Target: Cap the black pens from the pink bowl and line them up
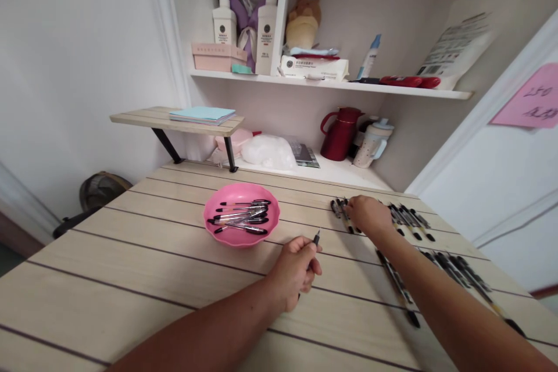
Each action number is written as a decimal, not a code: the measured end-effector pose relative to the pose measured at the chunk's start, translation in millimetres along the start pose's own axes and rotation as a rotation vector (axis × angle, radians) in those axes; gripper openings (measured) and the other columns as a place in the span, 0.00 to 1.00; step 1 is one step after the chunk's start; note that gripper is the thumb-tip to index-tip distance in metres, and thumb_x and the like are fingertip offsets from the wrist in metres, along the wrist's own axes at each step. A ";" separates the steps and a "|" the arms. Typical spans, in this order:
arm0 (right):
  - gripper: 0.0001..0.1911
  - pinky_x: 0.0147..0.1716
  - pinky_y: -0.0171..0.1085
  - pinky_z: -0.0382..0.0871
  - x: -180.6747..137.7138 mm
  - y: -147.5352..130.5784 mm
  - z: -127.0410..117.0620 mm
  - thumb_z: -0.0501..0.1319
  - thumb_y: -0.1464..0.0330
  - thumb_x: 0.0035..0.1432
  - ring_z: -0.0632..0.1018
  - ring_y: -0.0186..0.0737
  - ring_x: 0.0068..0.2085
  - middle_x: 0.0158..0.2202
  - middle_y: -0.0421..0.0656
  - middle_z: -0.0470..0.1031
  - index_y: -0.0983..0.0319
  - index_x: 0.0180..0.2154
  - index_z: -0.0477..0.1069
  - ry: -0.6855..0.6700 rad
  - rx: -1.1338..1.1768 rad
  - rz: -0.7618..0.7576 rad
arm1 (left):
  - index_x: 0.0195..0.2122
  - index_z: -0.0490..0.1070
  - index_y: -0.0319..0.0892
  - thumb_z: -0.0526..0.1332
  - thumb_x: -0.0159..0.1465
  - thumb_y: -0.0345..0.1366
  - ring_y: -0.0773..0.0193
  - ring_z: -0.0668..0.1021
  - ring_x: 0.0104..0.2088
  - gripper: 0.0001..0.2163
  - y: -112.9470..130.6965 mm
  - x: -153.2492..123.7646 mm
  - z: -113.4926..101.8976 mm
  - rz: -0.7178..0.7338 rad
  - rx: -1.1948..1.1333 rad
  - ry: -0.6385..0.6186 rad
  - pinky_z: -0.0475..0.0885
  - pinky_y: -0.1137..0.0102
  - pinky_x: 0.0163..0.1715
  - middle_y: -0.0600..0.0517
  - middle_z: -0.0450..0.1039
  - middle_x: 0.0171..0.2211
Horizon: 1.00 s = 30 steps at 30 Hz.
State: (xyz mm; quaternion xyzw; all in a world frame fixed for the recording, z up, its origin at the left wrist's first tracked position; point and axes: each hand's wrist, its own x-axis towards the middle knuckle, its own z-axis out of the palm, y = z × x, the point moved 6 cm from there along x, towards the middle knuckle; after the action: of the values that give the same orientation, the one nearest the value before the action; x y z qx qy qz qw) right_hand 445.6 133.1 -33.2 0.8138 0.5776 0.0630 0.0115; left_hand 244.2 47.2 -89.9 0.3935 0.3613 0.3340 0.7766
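Observation:
My left hand (pixel 295 270) is closed around a black pen (pixel 315 239) whose tip sticks up past my thumb, over the middle of the wooden table (pixel 131 267). My right hand (pixel 368 215) reaches forward, its fingers curled down onto a row of black pens (pixel 342 212) lying on the table's far right. More black pens (pixel 462 270) lie in rows beside and under my right forearm. A pink bowl (pixel 241 238) with several pens inside sits left of both hands.
A small raised wooden shelf (pixel 174 121) with a light blue notebook (pixel 208 114) stands at the table's back left. Behind the table are a red jug (pixel 340 133), a cup and a white bag. A wall shelf above holds bottles, boxes and a plush toy.

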 end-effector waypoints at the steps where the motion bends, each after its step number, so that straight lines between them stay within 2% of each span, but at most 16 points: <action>1: 0.15 0.35 0.40 0.65 0.8 0.7 -2.1 0.51 0.63 0.54 0.75 0.48 0.40 0.38 0.53 0.74 0.62 0.37 0.73 0.003 0.006 0.005 | 0.34 0.62 0.42 0.55 0.54 0.43 0.80 0.51 0.10 0.11 0.4 -0.3 0.2 0.000 0.000 0.003 0.41 0.78 0.13 0.60 0.61 0.17; 7: 0.18 0.34 0.39 0.65 2.4 -11.2 4.4 0.51 0.60 0.54 0.75 0.47 0.39 0.37 0.52 0.75 0.63 0.35 0.74 0.003 0.035 0.008 | 0.33 0.62 0.42 0.55 0.54 0.43 0.80 0.50 0.10 0.11 2.4 -1.7 1.4 0.004 0.002 0.011 0.40 0.78 0.12 0.60 0.60 0.17; 13: 0.21 0.37 0.42 0.65 6.5 -22.2 16.2 0.51 0.59 0.54 0.75 0.50 0.41 0.40 0.55 0.73 0.67 0.41 0.71 0.022 0.021 0.012 | 0.34 0.61 0.42 0.54 0.55 0.42 0.80 0.51 0.10 0.10 0.9 0.0 1.2 -0.003 0.003 0.005 0.40 0.78 0.12 0.60 0.61 0.17; 30: 0.19 0.37 0.42 0.65 11.5 -19.5 16.8 0.48 0.64 0.56 0.75 0.50 0.40 0.40 0.57 0.73 0.67 0.40 0.72 0.034 0.041 0.031 | 0.33 0.62 0.42 0.57 0.53 0.45 0.81 0.50 0.10 0.12 1.3 -0.7 1.2 0.000 -0.026 0.015 0.39 0.77 0.13 0.60 0.61 0.17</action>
State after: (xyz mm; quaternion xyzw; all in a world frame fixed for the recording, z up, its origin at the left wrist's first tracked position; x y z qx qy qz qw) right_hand 433.0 151.4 -50.6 0.8215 0.5663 0.0650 -0.0159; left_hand 244.6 46.8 -88.0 0.3806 0.3628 0.3415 0.7791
